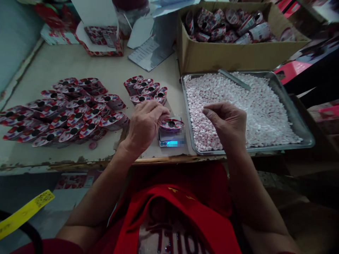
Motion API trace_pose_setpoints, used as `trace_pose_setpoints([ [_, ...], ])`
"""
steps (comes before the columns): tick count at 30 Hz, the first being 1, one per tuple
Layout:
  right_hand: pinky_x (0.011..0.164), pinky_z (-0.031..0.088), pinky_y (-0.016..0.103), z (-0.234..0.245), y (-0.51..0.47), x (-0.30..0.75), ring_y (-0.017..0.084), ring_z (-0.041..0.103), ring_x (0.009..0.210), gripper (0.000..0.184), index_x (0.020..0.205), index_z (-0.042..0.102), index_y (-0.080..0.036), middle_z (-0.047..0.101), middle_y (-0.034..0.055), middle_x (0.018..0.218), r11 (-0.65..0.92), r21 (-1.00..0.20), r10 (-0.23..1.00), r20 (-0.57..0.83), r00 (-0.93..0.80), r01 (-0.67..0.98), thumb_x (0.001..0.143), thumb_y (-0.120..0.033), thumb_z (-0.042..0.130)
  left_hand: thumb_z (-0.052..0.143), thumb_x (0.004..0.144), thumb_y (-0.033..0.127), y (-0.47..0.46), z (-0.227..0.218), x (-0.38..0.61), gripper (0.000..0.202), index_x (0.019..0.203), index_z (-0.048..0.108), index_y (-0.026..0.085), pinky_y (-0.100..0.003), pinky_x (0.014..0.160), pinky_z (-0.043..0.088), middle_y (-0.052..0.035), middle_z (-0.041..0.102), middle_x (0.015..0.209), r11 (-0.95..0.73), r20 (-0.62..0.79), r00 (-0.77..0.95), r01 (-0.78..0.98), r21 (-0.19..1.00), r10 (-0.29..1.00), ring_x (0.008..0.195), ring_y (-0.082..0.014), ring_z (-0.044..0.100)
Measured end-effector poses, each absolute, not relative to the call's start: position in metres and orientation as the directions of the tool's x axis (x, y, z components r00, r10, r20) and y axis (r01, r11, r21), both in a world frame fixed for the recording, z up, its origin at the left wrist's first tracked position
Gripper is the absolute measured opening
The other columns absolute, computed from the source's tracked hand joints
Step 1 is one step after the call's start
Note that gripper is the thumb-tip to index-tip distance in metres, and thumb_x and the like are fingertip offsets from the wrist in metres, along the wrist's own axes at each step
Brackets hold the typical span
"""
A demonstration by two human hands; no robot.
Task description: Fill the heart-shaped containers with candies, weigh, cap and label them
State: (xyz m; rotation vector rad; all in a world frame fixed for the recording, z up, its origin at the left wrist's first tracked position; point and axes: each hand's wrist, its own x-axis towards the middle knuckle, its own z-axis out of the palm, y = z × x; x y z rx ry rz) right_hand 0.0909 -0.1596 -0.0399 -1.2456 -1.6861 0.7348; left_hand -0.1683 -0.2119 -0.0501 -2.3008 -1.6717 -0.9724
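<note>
A small digital scale [163, 143] with a lit blue display stands at the table's front edge. On it rests an upright oval printed container [171, 124] with a dark hole in its top. My left hand [147, 123] is beside this container, its fingers curled and pressed together at the left rim; whatever they hold is hidden. Over the left part of a metal tray [308, 143] of small pale pink candies [265, 116], my right hand [229, 121] is closed in a pinch, thumb against fingers. Anything between those fingertips is too small to make out.
Several similar containers [66, 113] stand grouped at left, with a smaller group [145, 90] behind my left hand. A metal strip [234, 79] lies on the candies. Behind the tray, a cardboard box [238, 58] holds more containers. A pink round piece [92, 145] lies near the front edge.
</note>
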Motion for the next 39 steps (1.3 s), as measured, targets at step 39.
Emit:
trace_pose_setpoints([
  [39, 0.066, 0.042, 0.031, -0.040, -0.160, -0.034, 0.022, 0.069, 0.079, 0.028, 0.107, 0.071, -0.025, 0.079, 0.0055, 0.095, 0.670, -0.380, 0.674, -0.048, -0.737, 0.637, 0.088, -0.045, 0.078, 0.073, 0.095, 0.025, -0.372, -0.075, -0.323, 0.013, 0.107, 0.073, 0.028, -0.046, 0.098, 0.061, -0.0020, 0.080, 0.105, 0.155, 0.516, -0.465, 0.832, 0.533, 0.719, 0.099, -0.0256, 0.076],
])
